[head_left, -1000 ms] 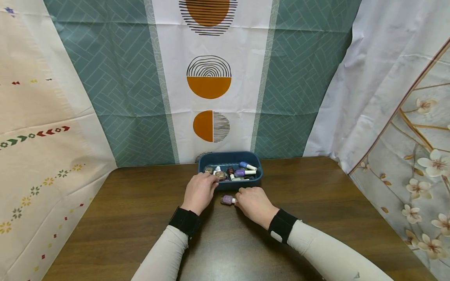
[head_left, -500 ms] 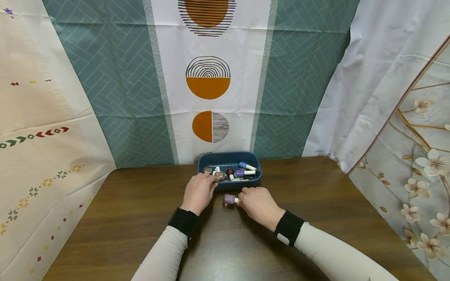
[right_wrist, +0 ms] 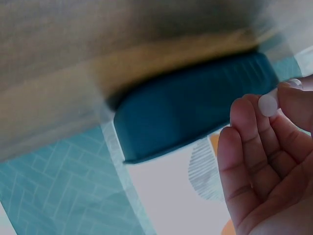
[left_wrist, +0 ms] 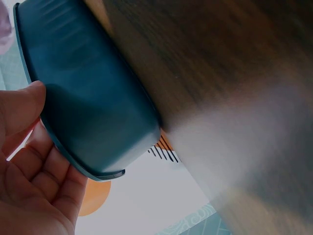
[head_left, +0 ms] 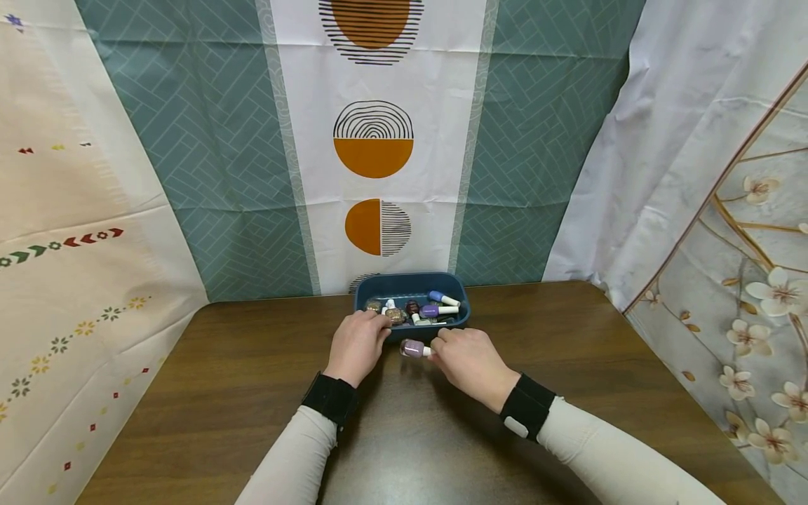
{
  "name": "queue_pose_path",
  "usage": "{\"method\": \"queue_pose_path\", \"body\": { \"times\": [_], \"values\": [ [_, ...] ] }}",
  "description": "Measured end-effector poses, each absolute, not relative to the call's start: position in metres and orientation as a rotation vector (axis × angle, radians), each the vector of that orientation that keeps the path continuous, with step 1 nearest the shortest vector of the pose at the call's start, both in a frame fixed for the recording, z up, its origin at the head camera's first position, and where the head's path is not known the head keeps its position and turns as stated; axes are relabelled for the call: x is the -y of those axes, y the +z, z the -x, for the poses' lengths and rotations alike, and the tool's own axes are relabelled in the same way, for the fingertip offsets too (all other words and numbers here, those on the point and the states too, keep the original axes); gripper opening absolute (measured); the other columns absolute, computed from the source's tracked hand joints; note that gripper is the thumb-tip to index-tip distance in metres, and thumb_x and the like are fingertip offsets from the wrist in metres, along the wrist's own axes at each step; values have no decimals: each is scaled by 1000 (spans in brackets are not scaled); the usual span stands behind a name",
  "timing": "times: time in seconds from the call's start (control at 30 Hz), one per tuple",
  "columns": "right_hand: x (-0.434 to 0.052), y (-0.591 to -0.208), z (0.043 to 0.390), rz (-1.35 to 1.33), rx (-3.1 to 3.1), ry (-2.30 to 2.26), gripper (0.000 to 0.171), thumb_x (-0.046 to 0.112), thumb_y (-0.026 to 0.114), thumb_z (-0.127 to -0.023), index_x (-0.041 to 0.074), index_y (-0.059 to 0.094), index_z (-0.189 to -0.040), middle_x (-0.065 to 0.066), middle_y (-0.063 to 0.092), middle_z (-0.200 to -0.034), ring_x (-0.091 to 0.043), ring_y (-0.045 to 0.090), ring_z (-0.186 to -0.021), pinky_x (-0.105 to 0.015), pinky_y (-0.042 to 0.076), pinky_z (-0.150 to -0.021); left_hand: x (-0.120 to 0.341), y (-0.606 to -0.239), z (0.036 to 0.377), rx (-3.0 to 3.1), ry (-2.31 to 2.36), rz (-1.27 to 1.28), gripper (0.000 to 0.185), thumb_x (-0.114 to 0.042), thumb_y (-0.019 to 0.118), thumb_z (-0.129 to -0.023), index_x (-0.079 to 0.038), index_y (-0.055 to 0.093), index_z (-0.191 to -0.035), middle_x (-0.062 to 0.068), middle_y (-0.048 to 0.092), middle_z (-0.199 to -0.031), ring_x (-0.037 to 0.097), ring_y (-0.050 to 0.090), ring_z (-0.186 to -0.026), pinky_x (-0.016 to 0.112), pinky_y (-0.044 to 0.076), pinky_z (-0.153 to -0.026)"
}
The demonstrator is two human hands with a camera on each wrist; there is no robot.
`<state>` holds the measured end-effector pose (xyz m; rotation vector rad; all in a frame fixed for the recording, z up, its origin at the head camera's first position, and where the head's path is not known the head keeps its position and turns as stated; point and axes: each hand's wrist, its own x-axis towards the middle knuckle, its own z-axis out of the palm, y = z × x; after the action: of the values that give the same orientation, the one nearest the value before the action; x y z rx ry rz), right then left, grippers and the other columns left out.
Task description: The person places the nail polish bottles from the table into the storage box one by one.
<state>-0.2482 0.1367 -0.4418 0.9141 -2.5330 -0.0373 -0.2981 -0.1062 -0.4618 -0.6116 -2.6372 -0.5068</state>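
A dark blue plastic bin (head_left: 404,283) stands at the back of the table, holding several nail polish bottles. My left hand (head_left: 357,345) grips its front left rim; in the left wrist view the thumb (left_wrist: 30,105) lies on the outer wall and the fingers go over the rim. In front of the bin my right hand (head_left: 470,361) pinches a mauve nail polish bottle (head_left: 413,348) by its white cap (right_wrist: 268,105), the bottle pointing left and lifted off the table. Inside the bin lie a purple bottle (head_left: 431,311), a blue bottle (head_left: 437,296) and a glittery bottle (head_left: 395,316).
The brown wooden table (head_left: 252,393) spreads around both arms. A patterned curtain (head_left: 372,238) hangs right behind the bin, with more cloth (head_left: 713,280) along the right side.
The mauve nail polish bottle has gone from lying on the table to being held up, a little right and closer to the bin. My left hand has stayed on the rim.
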Motion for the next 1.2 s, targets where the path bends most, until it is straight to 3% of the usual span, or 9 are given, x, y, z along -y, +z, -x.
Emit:
{"method": "queue_pose_path", "body": {
  "times": [0.27, 0.63, 0.8, 1.2],
  "values": [
    [-139, -428, 256, -874, 2454, -51, 20, 27, 88, -98, 12, 77, -90, 0, 71, -81, -15, 66, -68, -32, 56, -61, 106, -462, 299, 2656, -498, 603, 8, -16, 85, -100, -13, 85, -108, 4, 79, -101, 26, 67, -92, 45, 58, -96],
    [-137, -417, 267, -833, 2488, -45, 18, 28, 89, -97, 13, 80, -96, -1, 77, -89, -16, 69, -74, -33, 61, -68, 106, -462, 300, 2650, -500, 600, 8, -16, 86, -100, -12, 85, -107, 5, 79, -101, 26, 65, -91, 45, 58, -96],
    [-137, -413, 274, -809, 2504, -49, 16, 28, 88, -99, 13, 82, -97, 0, 75, -86, -14, 64, -70, -31, 59, -64, 107, -462, 300, 2633, -501, 610, 8, -15, 86, -99, -12, 85, -106, 4, 78, -100, 26, 66, -91, 46, 58, -96],
    [-138, -413, 286, -772, 2490, -101, 20, 28, 86, -100, 9, 82, -96, -4, 70, -82, -17, 67, -69, -32, 56, -58, 108, -463, 298, 2607, -492, 635, 7, -15, 85, -100, -12, 85, -106, 4, 79, -100, 26, 68, -92, 47, 58, -96]
  ]
}}
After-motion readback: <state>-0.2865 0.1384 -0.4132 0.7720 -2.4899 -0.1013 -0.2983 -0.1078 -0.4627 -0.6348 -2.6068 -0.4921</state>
